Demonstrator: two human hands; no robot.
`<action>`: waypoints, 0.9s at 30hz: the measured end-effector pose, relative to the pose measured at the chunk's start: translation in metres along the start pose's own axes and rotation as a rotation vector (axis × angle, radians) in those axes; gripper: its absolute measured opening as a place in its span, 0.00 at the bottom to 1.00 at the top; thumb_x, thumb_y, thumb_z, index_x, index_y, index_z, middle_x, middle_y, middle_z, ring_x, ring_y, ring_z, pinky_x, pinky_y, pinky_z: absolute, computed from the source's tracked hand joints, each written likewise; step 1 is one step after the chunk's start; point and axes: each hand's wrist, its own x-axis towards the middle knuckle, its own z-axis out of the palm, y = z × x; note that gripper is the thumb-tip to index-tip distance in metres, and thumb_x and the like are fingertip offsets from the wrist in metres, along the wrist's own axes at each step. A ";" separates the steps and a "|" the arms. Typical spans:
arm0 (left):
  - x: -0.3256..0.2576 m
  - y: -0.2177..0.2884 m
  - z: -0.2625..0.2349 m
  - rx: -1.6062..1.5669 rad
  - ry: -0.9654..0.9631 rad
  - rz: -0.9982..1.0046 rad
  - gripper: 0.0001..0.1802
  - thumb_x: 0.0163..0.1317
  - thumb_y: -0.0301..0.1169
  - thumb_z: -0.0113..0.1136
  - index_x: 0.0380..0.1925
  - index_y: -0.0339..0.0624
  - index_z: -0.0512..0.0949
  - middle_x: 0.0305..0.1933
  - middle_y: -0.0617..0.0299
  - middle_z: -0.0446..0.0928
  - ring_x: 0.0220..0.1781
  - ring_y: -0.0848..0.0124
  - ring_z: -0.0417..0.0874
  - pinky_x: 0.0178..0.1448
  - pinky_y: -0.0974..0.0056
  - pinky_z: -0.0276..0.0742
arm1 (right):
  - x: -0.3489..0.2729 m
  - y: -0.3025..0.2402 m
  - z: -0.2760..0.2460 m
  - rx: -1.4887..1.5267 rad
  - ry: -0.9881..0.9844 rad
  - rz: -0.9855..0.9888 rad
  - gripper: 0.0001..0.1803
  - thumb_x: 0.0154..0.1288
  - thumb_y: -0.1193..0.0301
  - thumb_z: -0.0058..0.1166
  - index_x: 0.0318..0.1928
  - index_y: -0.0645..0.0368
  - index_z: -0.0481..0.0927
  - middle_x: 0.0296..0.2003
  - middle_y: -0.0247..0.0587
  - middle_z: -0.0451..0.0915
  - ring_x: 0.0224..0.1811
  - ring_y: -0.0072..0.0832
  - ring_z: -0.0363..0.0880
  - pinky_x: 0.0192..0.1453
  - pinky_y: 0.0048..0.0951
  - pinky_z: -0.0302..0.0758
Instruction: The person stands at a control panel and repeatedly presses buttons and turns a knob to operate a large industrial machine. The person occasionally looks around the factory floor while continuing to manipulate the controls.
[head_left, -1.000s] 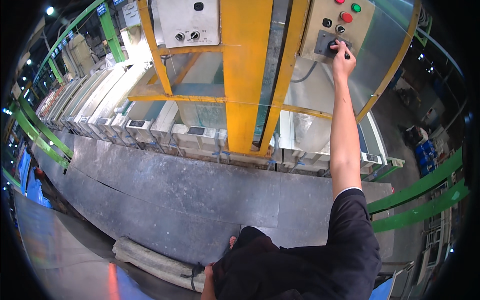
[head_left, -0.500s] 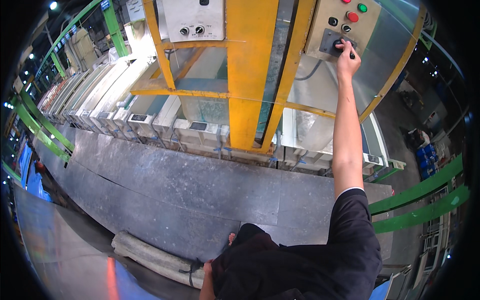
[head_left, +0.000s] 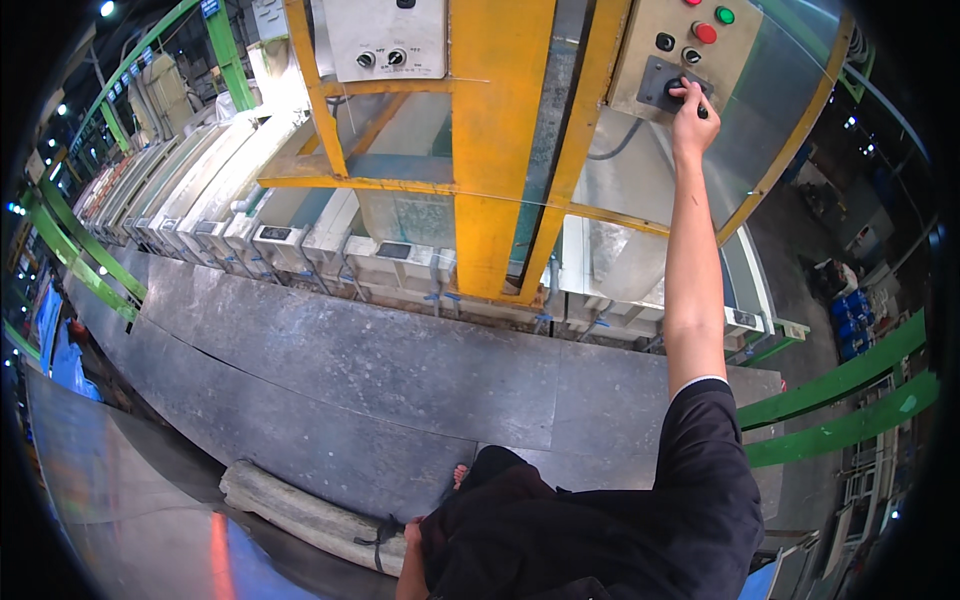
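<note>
My right arm is stretched up and forward to a beige control panel [head_left: 632,88] on the yellow frame. There my right hand [head_left: 695,118] is closed on a black control knob [head_left: 674,88], which stands on a dark square plate. Part of the knob is hidden behind the fingers. Red and green push buttons [head_left: 704,33] and smaller black switches sit just above that plate. Low down by my waist, my left hand [head_left: 412,533] shows only in part beside my dark shirt. Its fingers are mostly hidden, next to a long grey roll [head_left: 300,510] tied with a black strap.
Yellow steel posts [head_left: 492,150] with clear panels stand in front. A white switch box [head_left: 385,40] hangs left of them. Behind runs a row of white tanks [head_left: 190,180]. Grey metal walkway plates [head_left: 330,360] lie underfoot; green rails [head_left: 840,400] border the right side.
The view has shifted very slightly. My right hand stays on the knob, and my left hand remains low by my waist.
</note>
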 end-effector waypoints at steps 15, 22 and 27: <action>0.013 -0.014 0.008 -0.110 -0.040 -0.009 0.24 0.47 0.55 0.56 0.39 0.54 0.79 0.40 0.53 0.78 0.46 0.58 0.78 0.49 0.59 0.72 | -0.005 -0.008 -0.001 0.046 0.006 -0.006 0.18 0.62 0.63 0.46 0.25 0.64 0.81 0.37 0.43 0.80 0.44 0.26 0.76 0.51 0.24 0.66; -0.009 0.008 -0.002 -0.051 -0.008 -0.008 0.24 0.49 0.55 0.54 0.39 0.52 0.79 0.41 0.54 0.78 0.48 0.60 0.77 0.50 0.60 0.72 | -0.005 -0.002 -0.002 0.006 -0.016 0.007 0.15 0.63 0.63 0.46 0.30 0.58 0.83 0.32 0.34 0.82 0.42 0.20 0.74 0.52 0.22 0.65; -0.020 0.023 -0.007 -0.032 -0.020 -0.051 0.25 0.49 0.54 0.54 0.41 0.51 0.78 0.43 0.54 0.77 0.49 0.60 0.77 0.51 0.60 0.71 | 0.001 0.005 -0.007 0.018 -0.064 -0.079 0.19 0.65 0.64 0.43 0.27 0.63 0.81 0.38 0.38 0.80 0.45 0.22 0.74 0.53 0.22 0.64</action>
